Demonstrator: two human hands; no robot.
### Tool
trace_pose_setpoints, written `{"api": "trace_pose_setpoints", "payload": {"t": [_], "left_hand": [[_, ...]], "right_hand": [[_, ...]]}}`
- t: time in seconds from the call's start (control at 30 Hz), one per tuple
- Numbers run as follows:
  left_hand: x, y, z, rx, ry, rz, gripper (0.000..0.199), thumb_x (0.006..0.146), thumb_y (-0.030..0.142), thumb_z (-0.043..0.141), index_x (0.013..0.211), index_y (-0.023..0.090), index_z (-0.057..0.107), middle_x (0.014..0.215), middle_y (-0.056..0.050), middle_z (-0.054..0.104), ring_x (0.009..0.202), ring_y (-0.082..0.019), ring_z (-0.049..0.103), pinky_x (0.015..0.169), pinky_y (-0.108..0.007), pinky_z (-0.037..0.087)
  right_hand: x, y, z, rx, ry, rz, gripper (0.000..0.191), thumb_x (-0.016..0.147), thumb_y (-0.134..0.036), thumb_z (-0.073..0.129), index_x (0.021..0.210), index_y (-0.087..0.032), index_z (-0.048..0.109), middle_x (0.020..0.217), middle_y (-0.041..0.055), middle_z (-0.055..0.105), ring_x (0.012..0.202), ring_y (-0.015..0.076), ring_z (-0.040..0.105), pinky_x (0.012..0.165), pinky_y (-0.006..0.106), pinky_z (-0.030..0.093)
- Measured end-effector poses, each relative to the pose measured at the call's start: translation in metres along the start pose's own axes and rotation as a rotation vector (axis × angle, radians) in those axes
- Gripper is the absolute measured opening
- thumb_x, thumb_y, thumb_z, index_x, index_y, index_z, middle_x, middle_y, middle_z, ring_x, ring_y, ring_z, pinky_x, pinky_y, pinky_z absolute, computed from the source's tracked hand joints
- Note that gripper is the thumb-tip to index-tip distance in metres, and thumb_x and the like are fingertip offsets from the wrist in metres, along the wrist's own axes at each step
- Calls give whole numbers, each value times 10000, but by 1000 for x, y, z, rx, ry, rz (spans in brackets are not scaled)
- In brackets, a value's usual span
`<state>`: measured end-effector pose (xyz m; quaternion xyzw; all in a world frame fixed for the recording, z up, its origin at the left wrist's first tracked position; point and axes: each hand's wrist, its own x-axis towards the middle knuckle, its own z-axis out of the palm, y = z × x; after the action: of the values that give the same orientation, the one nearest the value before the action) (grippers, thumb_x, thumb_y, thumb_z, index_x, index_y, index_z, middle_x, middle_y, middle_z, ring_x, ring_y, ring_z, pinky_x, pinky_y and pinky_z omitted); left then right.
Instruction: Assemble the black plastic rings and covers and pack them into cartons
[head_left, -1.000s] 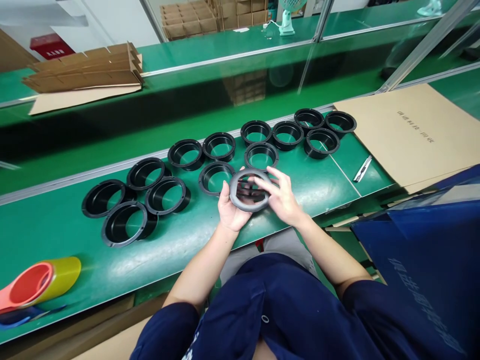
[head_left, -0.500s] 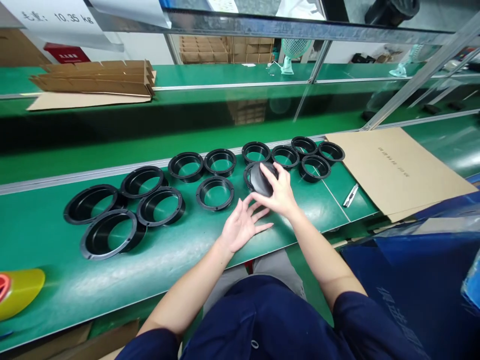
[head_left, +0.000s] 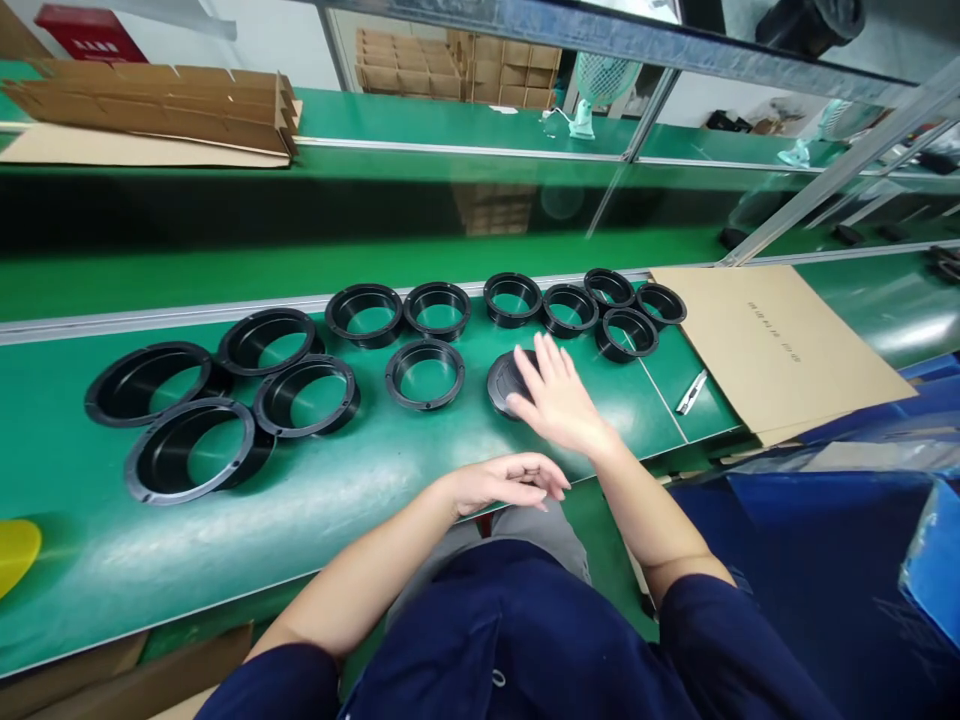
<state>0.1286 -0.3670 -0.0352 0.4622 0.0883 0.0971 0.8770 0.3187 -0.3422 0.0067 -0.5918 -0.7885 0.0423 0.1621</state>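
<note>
A black ring with a dark disc [head_left: 504, 384] filling its opening lies on the green bench. My right hand [head_left: 559, 395] rests over the disc's right side, fingers spread, gripping nothing. Nearer the bench's front edge, my left hand [head_left: 510, 482] hangs empty with its fingers loosely apart. Just left of the disc is an open black ring [head_left: 425, 401]. More black rings stand behind it, such as one at the back [head_left: 512, 318], with several at the left, including a large one [head_left: 142, 480].
Flat cardboard [head_left: 780, 350] and a small cutter [head_left: 691, 392] lie at the right. Cardboard dividers [head_left: 157, 110] sit on the upper shelf. A blue box [head_left: 810, 560] stands right of the bench. A yellow roll [head_left: 16, 555] is at the left edge.
The dark disc, tilted in my right hand before, now lies flat in the ring. My right hand has opened over it. My left hand has moved back toward the bench's front edge. The view has shifted.
</note>
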Motion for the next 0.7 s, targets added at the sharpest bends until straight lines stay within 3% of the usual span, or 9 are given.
{"api": "trace_pose_setpoints", "payload": {"t": [0.1, 0.23, 0.3, 0.37, 0.47, 0.53, 0.57, 0.63, 0.7], "left_hand": [[0, 1, 1, 118, -84, -85, 438, 807, 468, 839, 1168, 247, 726, 1148, -96, 700, 1020, -207, 646, 849, -312, 542], [-2, 4, -3, 197, -101, -109, 483, 765, 551, 853, 1111, 235, 736, 1049, -86, 726, 832, -171, 642, 725, -292, 533], [-3, 6, -4, 258, -30, -94, 484, 743, 554, 866, 1066, 215, 744, 972, -80, 727, 784, -171, 638, 711, -300, 523], [-5, 8, -3, 327, 176, -6, 408, 748, 528, 863, 945, 190, 747, 828, -51, 696, 705, -158, 603, 681, -294, 496], [-2, 11, -2, 368, 763, 321, 282, 804, 460, 819, 805, 197, 720, 738, -26, 620, 721, -175, 578, 734, -304, 499], [5, 12, -5, 395, 1058, 520, 241, 784, 397, 840, 933, 227, 758, 988, -79, 675, 1025, -264, 617, 967, -366, 499], [9, 11, -6, 434, 1112, 571, 341, 753, 368, 868, 1052, 243, 765, 1195, -111, 659, 1230, -320, 555, 1111, -416, 427], [15, 7, -4, 585, 1079, 590, 620, 702, 346, 907, 1282, 250, 711, 1551, -153, 456, 1490, -411, 316, 1264, -516, 209], [12, 2, 6, 830, 997, 539, 829, 698, 384, 909, 1449, 220, 598, 1681, -199, 245, 1537, -487, 195, 1263, -617, 128]], "right_hand": [[14, -5, -9, 15, 97, 25, 758, 1040, -631, 340, 1651, -186, 285, 1719, 154, 210, 1608, 388, 89, 1265, 640, 172], [26, -10, 13, 30, -57, -21, 722, 1061, -556, 321, 1625, -105, 328, 1693, 196, 269, 1602, 332, 179, 1285, 591, 190], [24, -1, 20, 85, -39, 8, 707, 1071, -527, 288, 1623, -89, 329, 1693, 195, 267, 1600, 311, 193, 1294, 580, 177], [16, 18, 23, 191, 132, 140, 698, 1073, -535, 258, 1604, -98, 378, 1674, 191, 319, 1592, 305, 219, 1292, 577, 194], [1, 50, 28, 413, 374, 400, 666, 1056, -594, 291, 1449, -154, 601, 1560, 192, 486, 1505, 291, 396, 1247, 547, 326], [-8, 59, 37, 551, 359, 459, 635, 1012, -653, 400, 1306, -183, 708, 1489, 186, 556, 1448, 296, 470, 1204, 540, 395], [-11, 56, 42, 616, 313, 439, 625, 979, -673, 467, 1279, -187, 721, 1477, 184, 570, 1444, 305, 475, 1187, 541, 417], [-20, 38, 46, 751, 220, 347, 646, 928, -671, 567, 1342, -188, 678, 1492, 170, 571, 1450, 317, 476, 1173, 539, 439], [-38, 12, 41, 873, 188, 309, 696, 912, -639, 604, 1454, -203, 582, 1507, 140, 572, 1409, 323, 530, 1167, 536, 454]]}}
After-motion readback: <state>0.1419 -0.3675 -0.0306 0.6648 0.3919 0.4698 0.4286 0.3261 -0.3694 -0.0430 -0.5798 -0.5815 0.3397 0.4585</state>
